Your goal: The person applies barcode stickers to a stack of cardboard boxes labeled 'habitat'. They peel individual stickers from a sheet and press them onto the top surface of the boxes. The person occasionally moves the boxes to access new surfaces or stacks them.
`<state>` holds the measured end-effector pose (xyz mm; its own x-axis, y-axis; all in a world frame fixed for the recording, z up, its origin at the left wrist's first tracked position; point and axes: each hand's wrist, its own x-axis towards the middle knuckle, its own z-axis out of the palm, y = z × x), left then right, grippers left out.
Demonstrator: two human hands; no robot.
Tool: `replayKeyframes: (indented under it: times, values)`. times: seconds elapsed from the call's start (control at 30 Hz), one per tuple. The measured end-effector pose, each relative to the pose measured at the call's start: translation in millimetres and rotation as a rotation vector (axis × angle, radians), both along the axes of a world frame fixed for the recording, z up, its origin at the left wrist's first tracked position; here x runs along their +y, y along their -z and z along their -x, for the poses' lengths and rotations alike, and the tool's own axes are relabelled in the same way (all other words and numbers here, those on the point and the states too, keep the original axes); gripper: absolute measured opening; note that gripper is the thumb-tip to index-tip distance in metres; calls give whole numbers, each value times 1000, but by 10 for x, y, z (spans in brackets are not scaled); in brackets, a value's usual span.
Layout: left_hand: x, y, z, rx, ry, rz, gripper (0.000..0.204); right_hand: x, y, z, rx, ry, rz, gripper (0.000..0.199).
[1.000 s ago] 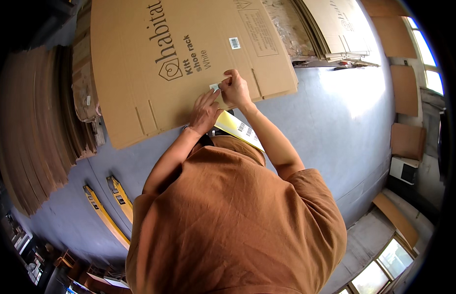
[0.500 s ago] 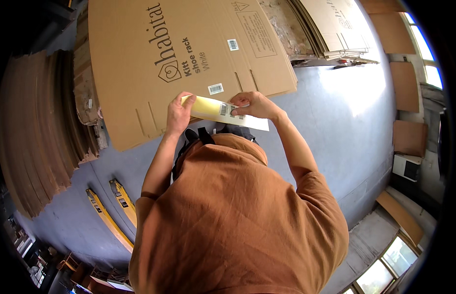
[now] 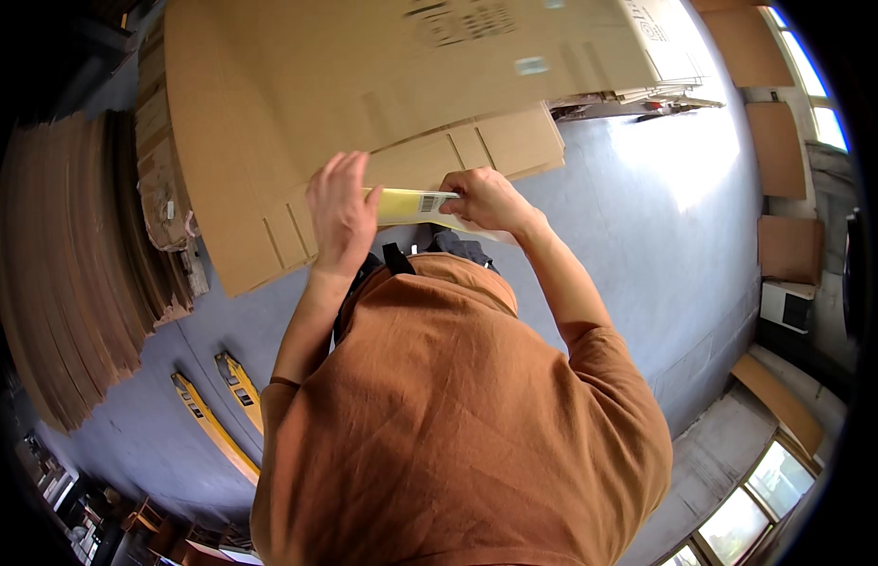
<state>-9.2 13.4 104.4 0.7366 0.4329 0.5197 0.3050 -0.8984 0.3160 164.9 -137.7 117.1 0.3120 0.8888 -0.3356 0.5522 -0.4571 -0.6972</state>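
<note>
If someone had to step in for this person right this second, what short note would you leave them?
Left hand: raised, fingers spread, gripping the left end of a pale yellow sheet of labels.
Right hand: pinching the same sheet near its barcode sticker.
Things: the sheet is held just in front of a stack of flattened cardboard boxes. The top box already carries a small white sticker near its upper part. More cardboard stands on the left.
Done: at least one sticker is on the top box.
Left: the barcode sticker on the sheet is not yet peeled off, as far as can be seen.
</note>
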Motion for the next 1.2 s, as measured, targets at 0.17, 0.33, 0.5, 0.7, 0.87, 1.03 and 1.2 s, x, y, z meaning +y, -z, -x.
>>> replayKeyframes:
  times: [0.17, 0.33, 0.5, 0.7, 0.87, 1.03, 1.2]
  values:
    - [-152, 278, -154, 154, 277, 265, 32, 63, -116, 46, 172, 44, 43, 20]
    - [-203, 292, -315, 112, 273, 251, 24, -31, 106, 29, 57, 74, -341, 16]
    - [-246, 323, -528, 289, 133, 495, 23, -79, 269, -35, -351, -4, -453, 11]
    - [-204, 578, -767, 328, 62, 563, 20, -51, 194, -281, -420, -95, -518, 8]
    - [3, 970, -899, 397, 99, 555, 18, 367, 188, -979, 145, 301, -601, 6]
    - [54, 1132, -1129, 368, 269, 434, 19, 1005, 639, -1913, 121, 80, -152, 13]
    - [169, 1057, -1355, 478, 197, 385, 40, 1441, 1067, -2119, 121, -71, 21, 12]
